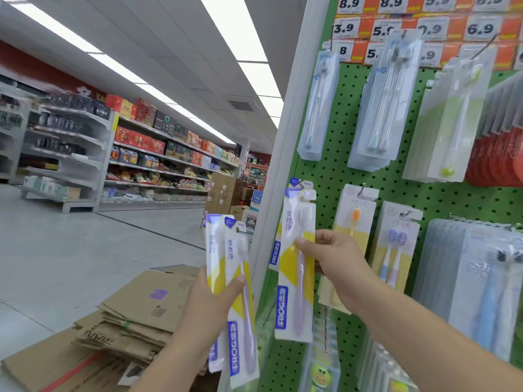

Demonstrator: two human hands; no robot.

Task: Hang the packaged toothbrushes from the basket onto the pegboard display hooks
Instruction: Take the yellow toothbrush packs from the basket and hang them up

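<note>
Leftmost, a store aisle recedes with stocked shelves (158, 154), too blurred to read. Nearer, at lower left, lies a stack of flattened cardboard boxes (127, 321).

Next comes the left hand (209, 304). Its grip is closed around a small bunch of toothbrush packs (232, 278), thumb across the front and fingers behind, holding them upright near the edge of the display. They seem to be a reserve, kept close so the other hand can draw from them. The front pack reads "FROG" in white on a blue band, with Chinese characters above that I cannot make out.

To the right, against the left margin of the green pegboard (396, 193), the right hand (334, 256) pinches a single pack (297, 264) about halfway up, thumb on the front and fingers behind. It is held upright, its top hang-hole raised, apparently to meet a hook; I cannot tell whether it has caught one. Another pack of the same kind shows just behind it. It too reads "FROG".

Further right hang other toothbrush packs: clear blister packs (387, 103) above, and yellow-backed children's brushes (396, 244) below, each on a metal hook (360, 190). Along the top run orange price tags (430, 26) reading 8.9, 3.9 and 6.9, among others.

No basket is in view.
</note>
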